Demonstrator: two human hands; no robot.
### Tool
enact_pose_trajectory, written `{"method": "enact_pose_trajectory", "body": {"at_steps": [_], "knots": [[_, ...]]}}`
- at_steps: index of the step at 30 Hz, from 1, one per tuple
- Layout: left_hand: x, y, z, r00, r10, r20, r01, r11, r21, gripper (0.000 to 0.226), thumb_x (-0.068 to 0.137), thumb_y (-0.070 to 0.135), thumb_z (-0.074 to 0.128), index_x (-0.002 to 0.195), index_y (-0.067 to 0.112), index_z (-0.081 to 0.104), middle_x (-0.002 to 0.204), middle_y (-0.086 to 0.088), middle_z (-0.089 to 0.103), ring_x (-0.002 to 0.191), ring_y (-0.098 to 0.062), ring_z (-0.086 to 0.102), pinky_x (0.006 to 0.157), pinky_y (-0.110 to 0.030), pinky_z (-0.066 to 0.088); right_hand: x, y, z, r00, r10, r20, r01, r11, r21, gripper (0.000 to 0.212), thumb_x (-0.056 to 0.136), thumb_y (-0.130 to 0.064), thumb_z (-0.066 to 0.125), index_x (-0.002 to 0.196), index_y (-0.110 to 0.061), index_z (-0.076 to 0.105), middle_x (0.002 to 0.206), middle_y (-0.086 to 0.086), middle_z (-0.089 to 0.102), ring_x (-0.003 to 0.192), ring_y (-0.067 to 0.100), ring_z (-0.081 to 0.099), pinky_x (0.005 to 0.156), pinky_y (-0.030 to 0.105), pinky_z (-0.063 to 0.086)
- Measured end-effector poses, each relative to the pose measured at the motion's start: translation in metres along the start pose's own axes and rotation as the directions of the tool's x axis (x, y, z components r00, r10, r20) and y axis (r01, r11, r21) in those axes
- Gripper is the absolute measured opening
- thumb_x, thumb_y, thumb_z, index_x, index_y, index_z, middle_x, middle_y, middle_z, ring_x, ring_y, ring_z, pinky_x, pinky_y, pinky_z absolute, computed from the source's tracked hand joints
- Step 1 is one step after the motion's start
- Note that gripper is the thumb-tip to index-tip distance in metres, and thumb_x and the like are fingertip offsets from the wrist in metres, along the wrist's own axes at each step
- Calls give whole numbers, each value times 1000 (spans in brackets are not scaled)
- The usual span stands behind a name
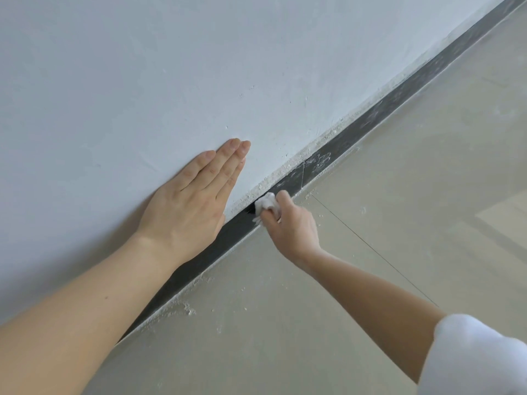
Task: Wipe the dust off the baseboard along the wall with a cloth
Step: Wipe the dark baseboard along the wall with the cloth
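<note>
A dark grey baseboard [368, 121] runs diagonally from the lower left to the upper right, between the white wall and the floor. White dust smears cover it beyond my right hand; the stretch behind, toward the lower left, looks darker and cleaner. My right hand [291, 223] grips a small crumpled white cloth [266, 203] and presses it against the baseboard. My left hand [191, 201] lies flat on the wall just above the baseboard, fingers straight and together, holding nothing.
The white wall [171, 67] fills the upper left. A crumbly plaster edge [288, 166] tops the baseboard. The beige tiled floor [399, 195] has white dust crumbs along the baseboard's foot and a thin grout line running toward the lower right.
</note>
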State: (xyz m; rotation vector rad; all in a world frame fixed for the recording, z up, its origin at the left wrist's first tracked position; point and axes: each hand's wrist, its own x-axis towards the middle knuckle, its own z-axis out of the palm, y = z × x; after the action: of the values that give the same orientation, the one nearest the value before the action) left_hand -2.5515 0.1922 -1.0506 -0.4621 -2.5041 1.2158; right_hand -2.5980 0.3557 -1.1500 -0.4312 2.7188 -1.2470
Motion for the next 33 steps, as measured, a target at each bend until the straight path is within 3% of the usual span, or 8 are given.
{"method": "enact_pose_trajectory", "body": {"at_steps": [5,8,10,12,15,19,26,33], "knots": [[0,0,1,1000,8,7,-8,1000,-1,68,90,24,14,152,-2,-1,160,-13,-9,147,-25,-6,119,-37,-8,32,28,-24,978,150,-146,-154,988,-19,18,95,-27,47,86,-12,40,67,4,53,68,31,54,58,35,35],[0,1,1,1000,8,5,-8,1000,9,69,90,25,12,152,-2,-2,160,-12,-9,147,-24,-6,119,-37,-8,54,45,-38,903,356,-242,-350,934,68,18,95,-27,43,94,-9,48,78,6,56,82,32,60,65,33,40],[0,1,1,1000,2,9,-2,1000,9,69,90,25,13,152,-1,-1,160,-12,-7,147,-23,-6,119,-37,-7,57,52,-47,864,414,-287,-411,909,74,23,93,-31,43,91,-9,49,74,2,55,81,33,62,63,31,38],[0,1,1,1000,2,5,-2,1000,7,70,90,26,14,152,-2,-2,160,-12,-8,147,-23,-6,119,-37,-7,47,48,-52,903,346,-256,-354,935,14,25,91,-35,46,83,-11,47,64,-1,52,71,29,59,56,30,34],[0,1,0,1000,1,13,-1,1000,5,70,89,26,14,152,-2,-2,160,-12,-8,147,-24,-6,119,-37,-8,16,33,-41,986,133,-99,-142,986,-87,31,91,-39,51,76,-14,42,56,-2,48,60,28,50,53,31,30],[1,0,-1,1000,-2,10,2,1000,-9,70,89,26,17,152,-1,2,161,-11,-5,147,-23,-4,119,-36,-7,-2,11,-22,998,-65,-13,64,994,-91,34,93,-38,50,75,-15,34,48,-6,38,45,23,39,45,31,24],[2,0,-2,1000,-1,8,1,1000,-28,71,89,26,20,152,-1,5,161,-11,-3,147,-24,-3,120,-36,-5,22,17,-25,998,-45,-47,40,995,-92,25,97,-30,45,80,-16,32,52,-9,41,54,29,44,51,34,26],[5,3,-7,999,-8,41,9,999,-32,71,88,26,21,152,-1,5,161,-10,-4,147,-22,-3,119,-38,-7,67,57,-52,938,226,-261,-259,961,-98,18,96,-26,41,95,-9,47,78,12,62,73,32,57,61,36,39]]}}
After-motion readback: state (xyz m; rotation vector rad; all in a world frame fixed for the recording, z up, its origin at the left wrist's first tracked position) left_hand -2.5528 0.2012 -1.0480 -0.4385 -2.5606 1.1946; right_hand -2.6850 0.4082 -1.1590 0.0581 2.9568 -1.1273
